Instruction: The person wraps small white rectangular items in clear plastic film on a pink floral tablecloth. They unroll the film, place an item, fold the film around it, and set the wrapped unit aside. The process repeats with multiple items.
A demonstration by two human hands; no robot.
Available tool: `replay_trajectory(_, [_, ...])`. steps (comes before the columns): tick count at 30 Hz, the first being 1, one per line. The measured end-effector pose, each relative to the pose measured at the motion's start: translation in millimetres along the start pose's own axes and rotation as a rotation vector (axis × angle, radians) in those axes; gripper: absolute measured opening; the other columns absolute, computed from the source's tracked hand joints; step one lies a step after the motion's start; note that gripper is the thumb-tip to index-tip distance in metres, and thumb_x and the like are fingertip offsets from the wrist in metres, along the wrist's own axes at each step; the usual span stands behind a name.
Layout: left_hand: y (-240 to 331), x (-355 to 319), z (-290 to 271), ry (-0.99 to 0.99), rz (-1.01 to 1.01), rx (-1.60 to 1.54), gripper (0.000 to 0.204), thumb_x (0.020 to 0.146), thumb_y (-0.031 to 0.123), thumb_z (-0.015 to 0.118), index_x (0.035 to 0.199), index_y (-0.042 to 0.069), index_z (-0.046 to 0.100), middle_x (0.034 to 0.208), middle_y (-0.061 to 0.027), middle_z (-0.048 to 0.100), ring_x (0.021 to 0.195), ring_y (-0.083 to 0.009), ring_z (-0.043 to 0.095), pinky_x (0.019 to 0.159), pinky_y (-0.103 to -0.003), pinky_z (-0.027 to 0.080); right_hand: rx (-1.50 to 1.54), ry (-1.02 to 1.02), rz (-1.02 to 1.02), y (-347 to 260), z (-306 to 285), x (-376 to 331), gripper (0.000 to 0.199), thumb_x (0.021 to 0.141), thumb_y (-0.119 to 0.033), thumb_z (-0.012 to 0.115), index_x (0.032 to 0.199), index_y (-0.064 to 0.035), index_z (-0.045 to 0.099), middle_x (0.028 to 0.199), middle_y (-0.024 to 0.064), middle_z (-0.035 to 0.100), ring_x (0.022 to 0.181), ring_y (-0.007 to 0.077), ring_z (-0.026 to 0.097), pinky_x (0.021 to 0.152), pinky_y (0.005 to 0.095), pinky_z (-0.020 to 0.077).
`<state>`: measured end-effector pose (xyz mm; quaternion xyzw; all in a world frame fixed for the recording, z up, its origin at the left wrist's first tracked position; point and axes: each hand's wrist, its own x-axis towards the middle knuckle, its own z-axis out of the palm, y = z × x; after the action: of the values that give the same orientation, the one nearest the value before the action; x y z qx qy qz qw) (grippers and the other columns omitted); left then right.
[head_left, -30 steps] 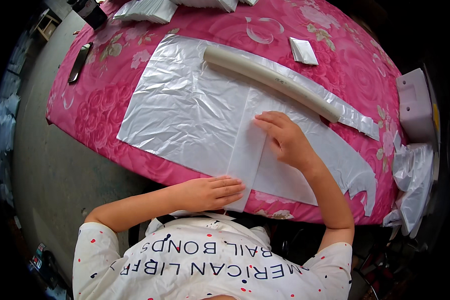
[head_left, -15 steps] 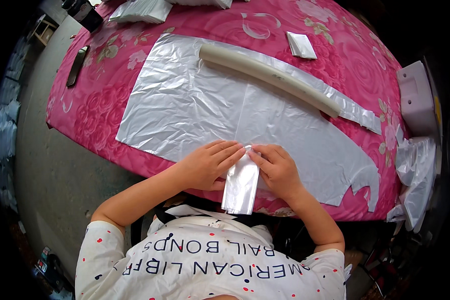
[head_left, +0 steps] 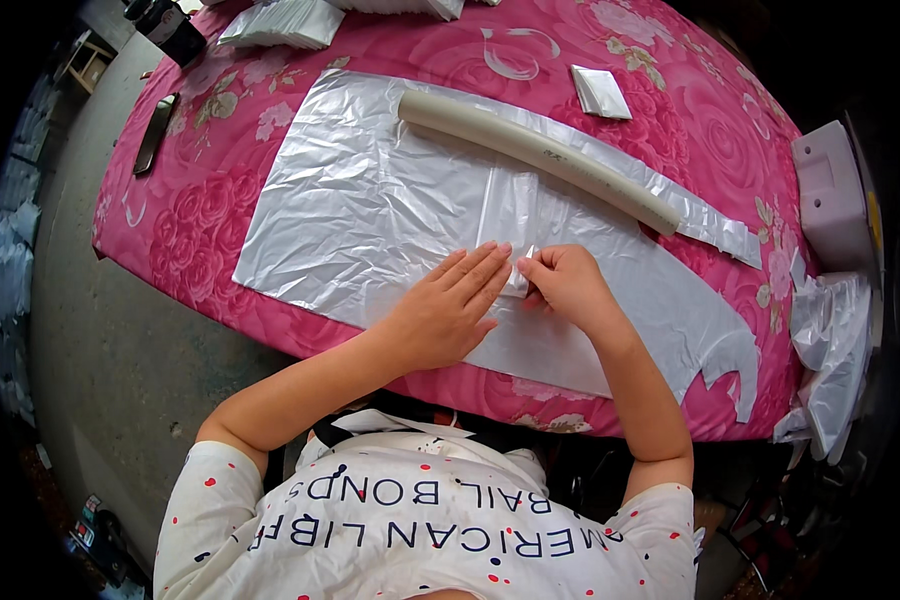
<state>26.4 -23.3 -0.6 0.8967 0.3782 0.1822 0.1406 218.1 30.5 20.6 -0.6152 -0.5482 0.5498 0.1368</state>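
Half a second back we had the narrow folded strip of clear plastic film [head_left: 515,225] lifted off the bed's near edge between both hands; now it lies flat on the large sheet of silvery plastic film [head_left: 340,210], running away from us toward the long cream-coloured tube [head_left: 540,160]. Our left hand [head_left: 445,315] lies palm down with its fingers straight and together, the tips pressing the strip's near end. Our right hand [head_left: 570,285] is curled just beside it, thumb and forefinger pinching that same near end. Both sheet and tube rest on the pink rose-patterned bedspread [head_left: 190,215]. A small folded square of clear plastic [head_left: 600,92] sits beyond the tube, well apart from our hands.
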Motion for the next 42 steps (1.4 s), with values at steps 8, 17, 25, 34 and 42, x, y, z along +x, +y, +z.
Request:
replay_trajectory(8, [2.4,-0.4,19.2,-0.110,-0.108,0.053,0.073,0.081,0.034,0.057,0.136,-0.005,0.028,0.145,-0.0202,0.021,0.136,-0.0313,0.019,0.110,-0.042,0.016,0.006,-0.018,0.044,2.8,0.3,-3.1,0.021,0.082,-0.019,0.063,0.082,0.0015,0.061,0.074,0.0087,0.064,0.064,0.0147,0.065,0.051,0.0258,0.0478])
replay_trajectory(17, [-15.4,18.0,7.7,0.041,-0.016,0.059,0.054,0.069,0.015,0.064,0.118,-0.004,0.049,0.125,-0.0151,0.049,0.116,-0.0264,0.048,0.094,-0.039,0.039,-0.814,0.242,-0.983,24.0,0.8,-4.0,0.051,0.071,-0.009,0.066,0.120,-0.0009,0.052,0.122,0.0131,0.053,0.118,0.0267,0.046,0.099,0.0358,0.0385])
replay_trajectory(25, [-23.1,22.4,10.5,0.102,0.105,0.179,0.037,0.071,0.006,0.059,0.107,-0.002,0.057,0.113,-0.0128,0.059,0.106,-0.0232,0.056,0.088,-0.034,0.045,-0.626,0.218,-1.021,21.8,-10.1,12.2,0.038,0.067,0.001,0.061,0.105,0.0005,0.059,0.112,0.0117,0.058,0.107,0.0286,0.053,0.091,0.0357,0.0444])
replay_trajectory(34, [-10.9,-19.0,1.6,0.030,0.170,-0.082,0.054,0.068,0.004,0.058,0.120,0.000,0.050,0.116,-0.0120,0.058,0.105,-0.0242,0.057,0.089,-0.039,0.044,-0.504,0.192,-1.070,37.2,14.7,-25.1,0.028,0.065,0.002,0.064,0.092,-0.0058,0.065,0.093,0.0059,0.063,0.084,0.0237,0.060,0.071,0.0328,0.0506])
replay_trajectory(42, [-8.3,-0.7,2.2,0.066,-0.342,-0.427,0.049,0.076,0.003,0.058,0.123,0.002,0.048,0.089,-0.0113,0.067,0.081,-0.0296,0.063,0.071,-0.036,0.048,-0.274,0.252,-0.604,29.2,13.4,-29.6,0.010,0.076,-0.006,0.063,0.085,-0.0026,0.066,0.073,0.0084,0.063,0.062,0.0204,0.059,0.056,0.0280,0.0464])
